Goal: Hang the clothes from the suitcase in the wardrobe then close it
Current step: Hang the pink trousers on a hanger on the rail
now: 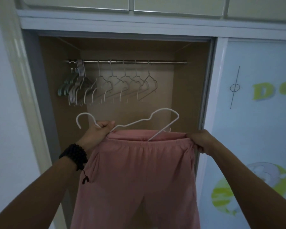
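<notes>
- The wardrobe (pixel 59 90) stands open, its inside lined with plain tan board; the cabinet doors above it are cut off by the top edge of the view.
- The sliding door (pixel 254 113) is pushed to the right side of the wardrobe; its glossy pale panel carries green lettering and a round cartoon print, both cut off at the right edge.
- A pair of pink trousers (pixel 135 179) of soft knit cloth with a gathered elastic waistband is held up in front of the opening, below the rail; the legs run out of view at the bottom.
- The metal rail (pixel 163 62) spans the top of the wardrobe.
- Bare hangers (pixel 116 85) hang from it, bunched tightly at the left end and spaced out toward the middle; the bunch is too crowded to count.
- A thin white wire hanger (pixel 162 113) lies tilted, hook to the left, one arm tucked inside the waistband and hidden there.
- The left hand (pixel 101 131) grips the hanger's neck together with the waistband's left end.
- The right hand (pixel 200 140) pinches the waistband's right end.
- A dark beaded bracelet (pixel 74 154) circles the left wrist.
</notes>
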Demonstrator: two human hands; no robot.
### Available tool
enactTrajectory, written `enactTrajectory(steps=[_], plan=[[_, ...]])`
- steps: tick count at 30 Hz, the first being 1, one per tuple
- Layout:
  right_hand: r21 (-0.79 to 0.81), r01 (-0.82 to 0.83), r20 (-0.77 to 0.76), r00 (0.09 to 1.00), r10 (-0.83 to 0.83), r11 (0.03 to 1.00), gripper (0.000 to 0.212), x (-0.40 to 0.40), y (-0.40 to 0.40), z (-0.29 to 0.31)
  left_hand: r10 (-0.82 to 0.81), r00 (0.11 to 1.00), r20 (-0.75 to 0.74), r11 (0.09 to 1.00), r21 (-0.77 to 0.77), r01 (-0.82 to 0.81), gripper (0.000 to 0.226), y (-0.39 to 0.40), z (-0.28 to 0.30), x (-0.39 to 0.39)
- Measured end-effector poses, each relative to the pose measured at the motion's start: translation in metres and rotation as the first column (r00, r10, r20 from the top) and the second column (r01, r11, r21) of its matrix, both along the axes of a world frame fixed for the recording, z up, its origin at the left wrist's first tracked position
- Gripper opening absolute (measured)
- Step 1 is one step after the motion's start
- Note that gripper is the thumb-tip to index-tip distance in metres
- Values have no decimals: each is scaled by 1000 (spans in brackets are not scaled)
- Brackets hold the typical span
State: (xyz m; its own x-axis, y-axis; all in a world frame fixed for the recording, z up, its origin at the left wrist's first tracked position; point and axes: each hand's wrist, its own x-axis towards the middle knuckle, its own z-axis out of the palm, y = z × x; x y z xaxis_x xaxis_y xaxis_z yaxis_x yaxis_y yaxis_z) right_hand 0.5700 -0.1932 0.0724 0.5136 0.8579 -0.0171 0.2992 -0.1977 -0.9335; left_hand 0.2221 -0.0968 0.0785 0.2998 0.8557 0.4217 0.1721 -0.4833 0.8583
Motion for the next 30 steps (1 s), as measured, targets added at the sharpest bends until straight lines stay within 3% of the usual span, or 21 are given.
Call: enactTrajectory(steps=[4, 6, 10, 13, 16, 20, 22, 26, 30], plan=[[-118, -114, 142, 981, 130, 986, 32, -8, 1, -11, 6, 982, 190, 998, -60, 5, 36, 5, -5, 0], [-161, -139, 174, 970, 167, 977, 34, -10, 2, -16, -36, 981, 189, 996, -71, 50, 38, 4, -5, 1], [-70, -75, 61, 995, 79, 995, 27, -6, -2, -5, -134, 967, -216, 989, -84, 119, 41, 4, -12, -9], [38, -39, 37, 999, 37, 999, 20, -13, -1, 9, -135, 912, -387, 988, -122, 94, 36, 11, -19, -12], [113, -48, 212, 977, 23, 992, 25, -36, 7, 14, -187, 874, -448, 982, -103, 157, 38, 15, -13, 4], [199, -69, 461, 887, -31, 978, 39, -71, 12, 21, -137, 891, -432, 989, -3, 150, 40, 20, 2, 28], [251, -52, 500, 862, -84, 967, 41, -73, 12, 26, -130, 869, -478, 987, 25, 161, 47, 24, 5, 29], [362, 50, 428, 878, -214, 931, 37, -66, 13, 35, -109, 805, -583, 990, 13, 144, 36, 27, 5, 31], [447, -34, 506, 833, -222, 894, 26, -91, 20, 31, -102, 741, -664, 988, 16, 151, 42, 24, 6, 50]])
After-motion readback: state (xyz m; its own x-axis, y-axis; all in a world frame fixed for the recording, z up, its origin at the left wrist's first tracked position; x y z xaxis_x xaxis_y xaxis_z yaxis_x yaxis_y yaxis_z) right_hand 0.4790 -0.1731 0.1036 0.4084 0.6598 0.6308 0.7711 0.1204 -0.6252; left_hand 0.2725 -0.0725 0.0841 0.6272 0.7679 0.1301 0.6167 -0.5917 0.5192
